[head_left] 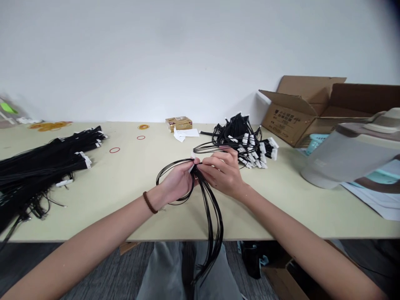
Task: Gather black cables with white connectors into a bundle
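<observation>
My left hand [179, 180] is closed on a bundle of thin black cables [210, 208] near a white connector end. The cables loop out to the left of that hand, and a long tail hangs over the table's front edge. Touching the left fingertips, my right hand [223, 171] pinches part of the same bundle. Some cable strands pass above the right hand toward a pile of black cable bundles with white connectors [239, 135]; whether they join the pile I cannot tell.
More long black cables [46, 156] lie at the left. Red rubber bands [114, 150] and yellow ones [50, 126] are on the table [125, 221]. A small gold box [178, 123] stands at the back. An open cardboard box [289, 118] and large grey jug [340, 154] occupy the right.
</observation>
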### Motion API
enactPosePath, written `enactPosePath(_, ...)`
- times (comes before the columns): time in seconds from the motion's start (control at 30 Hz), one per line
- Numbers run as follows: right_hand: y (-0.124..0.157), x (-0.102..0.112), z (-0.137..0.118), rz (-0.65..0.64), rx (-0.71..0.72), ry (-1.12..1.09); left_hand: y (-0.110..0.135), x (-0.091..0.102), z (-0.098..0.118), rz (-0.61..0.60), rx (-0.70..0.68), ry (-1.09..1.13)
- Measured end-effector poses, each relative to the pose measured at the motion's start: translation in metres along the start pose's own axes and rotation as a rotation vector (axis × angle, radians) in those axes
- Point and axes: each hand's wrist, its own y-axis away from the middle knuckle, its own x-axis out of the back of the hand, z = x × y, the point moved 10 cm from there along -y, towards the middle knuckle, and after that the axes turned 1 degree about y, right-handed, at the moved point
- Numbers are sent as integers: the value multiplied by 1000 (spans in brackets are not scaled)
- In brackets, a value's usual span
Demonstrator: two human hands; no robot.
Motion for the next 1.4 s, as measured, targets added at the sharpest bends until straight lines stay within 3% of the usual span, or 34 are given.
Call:
enactPosePath(0.3,-3,-2,11,-31,-125,-189,1,0,9,46,-66,3)
enactPosePath(0.53,-8,1,39,-29,-449,-573,0,10,19,176,-149,-16)
enactPosePath(0.63,5,-3,65,82,-741,-816,1,11,20,194,-156,-37)
enactPosePath(0.73,22,-4,92,284,-987,-1005,2,15,23,207,-187,-47)
enactPosePath(0.87,39,20,122,536,-1082,-861,3,19,24,220,-213,-69)
enactPosePath(0.93,39,39,125,560,-1033,-604,4,21,23,243,-208,-76)
enactPosePath(1.03,14,50,98,380,-753,-207,5,23,22,279,-209,-77)
enactPosePath(1.13,-7,25,50,86,-396,-65,6,24,22,314,-212,-69)
enactPosePath(1.2,-9,11,28,-18,-267,-4,7,26,21,336,-211,-54)
enactPosePath(1.4,-3,-7,7,-105,-156,66,8,29,19,389,-212,-39)
